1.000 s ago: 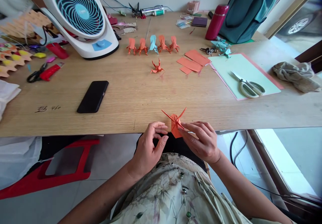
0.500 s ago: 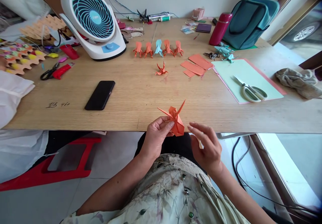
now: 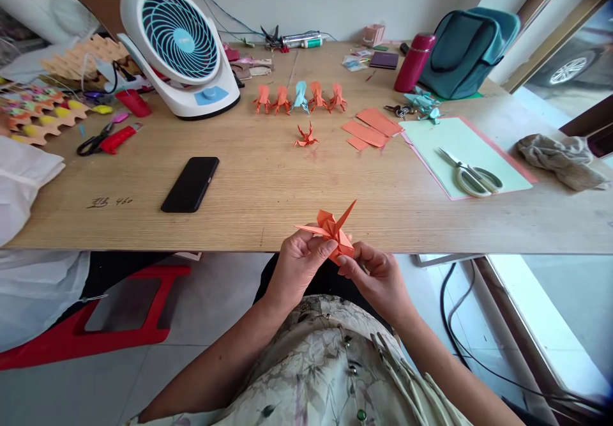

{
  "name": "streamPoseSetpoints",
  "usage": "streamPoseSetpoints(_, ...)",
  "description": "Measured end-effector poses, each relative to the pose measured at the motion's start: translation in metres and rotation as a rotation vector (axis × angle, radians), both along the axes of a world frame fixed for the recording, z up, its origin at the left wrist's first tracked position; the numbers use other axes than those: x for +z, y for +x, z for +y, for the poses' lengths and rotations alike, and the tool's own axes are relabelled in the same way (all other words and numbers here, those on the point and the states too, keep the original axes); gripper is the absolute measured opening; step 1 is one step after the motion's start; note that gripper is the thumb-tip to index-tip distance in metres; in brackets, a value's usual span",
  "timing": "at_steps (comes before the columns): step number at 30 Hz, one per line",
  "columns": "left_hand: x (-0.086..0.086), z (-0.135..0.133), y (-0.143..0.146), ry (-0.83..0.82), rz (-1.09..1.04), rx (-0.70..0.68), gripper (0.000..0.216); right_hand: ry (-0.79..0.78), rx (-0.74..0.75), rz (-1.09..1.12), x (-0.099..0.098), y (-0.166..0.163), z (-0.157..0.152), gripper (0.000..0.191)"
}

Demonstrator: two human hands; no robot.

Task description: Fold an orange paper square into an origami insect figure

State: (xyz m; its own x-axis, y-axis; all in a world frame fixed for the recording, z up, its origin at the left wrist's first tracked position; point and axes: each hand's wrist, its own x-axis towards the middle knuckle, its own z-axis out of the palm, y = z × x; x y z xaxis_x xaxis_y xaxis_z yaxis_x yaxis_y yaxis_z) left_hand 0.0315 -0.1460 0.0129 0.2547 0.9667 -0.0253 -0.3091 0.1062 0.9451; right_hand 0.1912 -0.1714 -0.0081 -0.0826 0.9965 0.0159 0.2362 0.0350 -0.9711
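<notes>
An orange origami figure (image 3: 338, 233) with two long pointed spikes is held just above the table's front edge. My left hand (image 3: 302, 261) pinches it from the left, thumb on top. On the other side my right hand (image 3: 378, 274) is closed on its lower right part, thumb and fingers pressed on the folded paper. Beyond them, a small orange origami piece with raised points (image 3: 305, 136) lies on the table. Behind that stands a row of several folded figures, orange ones around a light blue one (image 3: 300, 97).
A black phone (image 3: 190, 184) lies to the left, with a fan (image 3: 191, 49) behind it. To the right are orange paper strips (image 3: 366, 133) and scissors (image 3: 474, 175) on pale green sheets (image 3: 431, 138). A red bottle (image 3: 414, 63) and teal bag (image 3: 464, 55) stand at the back. Someone's white sleeve (image 3: 29, 177) shows left.
My right hand has moved left and taken hold of the origami figure's lower right part. The figure has turned slightly in my left hand, and the view has shifted a little.
</notes>
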Motion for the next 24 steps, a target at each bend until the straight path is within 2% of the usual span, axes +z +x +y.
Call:
streamPoseSetpoints(8, 0.0, 0.0, 0.0, 0.023, -0.024, -0.037, 0.017, 0.021, -0.045, 0.031, -0.001, -0.011, -0.002, 0.042)
streamPoseSetpoints(14, -0.001, -0.004, 0.001, 0.04, 0.085, 0.033, 0.02, 0.07, -0.071, -0.04, -0.005, -0.015, -0.002, 0.042)
streamPoseSetpoints(16, -0.002, -0.004, -0.001, 0.044, 0.113, 0.042, 0.021, 0.106, -0.05, -0.068, -0.004, -0.012, -0.003, 0.036)
streamPoseSetpoints(19, -0.003, -0.001, -0.008, 0.059, 0.153, 0.049, 0.022, 0.177, -0.012, -0.095, 0.0, -0.004, -0.004, 0.016)
streamPoseSetpoints(21, -0.002, 0.0, -0.012, 0.081, 0.23, 0.028, 0.024, 0.218, -0.036, -0.065, 0.005, 0.001, -0.003, 0.013)
streamPoseSetpoints(24, -0.001, 0.0, -0.015, 0.081, 0.324, -0.063, 0.026, 0.185, -0.014, 0.011, 0.01, 0.006, 0.002, 0.016)
